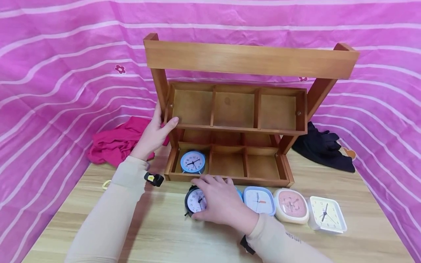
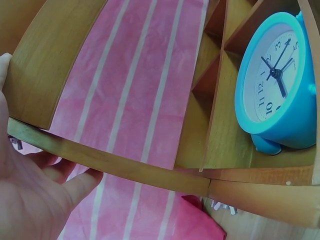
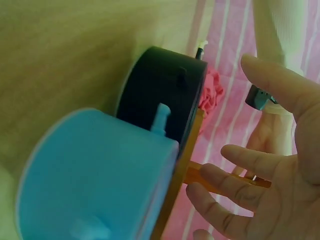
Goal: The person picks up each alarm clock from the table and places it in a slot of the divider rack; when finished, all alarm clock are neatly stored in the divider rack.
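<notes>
A wooden rack (image 1: 250, 60) with two tiers of compartments stands on the table. My left hand (image 1: 152, 136) holds its left side, thumb on the front and fingers outside. A round blue alarm clock (image 2: 280, 80) leans in the lower tier's left compartment. Over the table in front of the rack, my right hand (image 1: 223, 202) spreads its fingers above a round black alarm clock (image 1: 194, 200). The right wrist view shows a gap between hand and clock. Beside the black clock, another blue clock (image 3: 95, 175) is mostly hidden under that hand in the head view.
A lavender-blue square clock (image 1: 258, 201), a pink-faced cream clock (image 1: 291, 205) and a white square clock (image 1: 327, 214) line up to the right. Pink cloth (image 1: 115, 140) lies left of the rack, black cloth (image 1: 323, 148) right. A striped pink curtain (image 1: 65, 91) hangs behind.
</notes>
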Available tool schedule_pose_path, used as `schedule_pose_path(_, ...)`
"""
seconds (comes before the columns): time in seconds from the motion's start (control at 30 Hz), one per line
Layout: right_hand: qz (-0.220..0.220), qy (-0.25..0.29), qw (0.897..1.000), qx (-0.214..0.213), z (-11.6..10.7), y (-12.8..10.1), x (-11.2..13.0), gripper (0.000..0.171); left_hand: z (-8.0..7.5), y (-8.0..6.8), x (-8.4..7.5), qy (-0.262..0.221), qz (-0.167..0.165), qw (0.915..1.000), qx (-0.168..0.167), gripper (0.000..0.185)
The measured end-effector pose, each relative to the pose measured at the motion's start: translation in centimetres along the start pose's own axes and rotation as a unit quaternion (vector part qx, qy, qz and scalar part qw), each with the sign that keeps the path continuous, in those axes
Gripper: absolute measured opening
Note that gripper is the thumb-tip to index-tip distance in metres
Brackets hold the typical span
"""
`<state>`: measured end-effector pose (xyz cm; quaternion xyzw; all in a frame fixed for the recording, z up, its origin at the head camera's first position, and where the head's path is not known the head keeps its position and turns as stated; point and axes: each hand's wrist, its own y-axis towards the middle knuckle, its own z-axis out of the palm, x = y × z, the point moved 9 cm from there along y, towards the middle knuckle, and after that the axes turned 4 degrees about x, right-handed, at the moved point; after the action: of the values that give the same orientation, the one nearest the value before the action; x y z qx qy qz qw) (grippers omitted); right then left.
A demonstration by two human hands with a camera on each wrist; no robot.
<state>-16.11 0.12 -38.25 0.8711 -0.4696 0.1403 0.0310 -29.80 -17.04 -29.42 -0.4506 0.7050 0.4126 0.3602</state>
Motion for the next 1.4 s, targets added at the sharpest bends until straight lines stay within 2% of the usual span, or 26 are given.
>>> schedule_pose_path(0.27, 0.006, -0.030, 1.000, 0.004, 1.3, 0.0, 0.0, 0.095, -0.2, 0.2, 0.3, -0.002, 0.016, 0.9999, -0.004, 0.092)
schedule_pose_path(0.6, 0.019, -0.018, 1.000, -0.011, 2.1, 0.3, -0.9, 0.091, -0.1, 0.3, 0.1, -0.013, 0.027, 0.9995, -0.007, 0.091)
schedule_pose_path(1.4, 0.004, 0.006, 1.000, -0.013, 2.4, 0.7, -1.2, 0.087, 0.0, 0.3, 0.3, -0.011, 0.014, 0.9998, -0.003, 0.090)
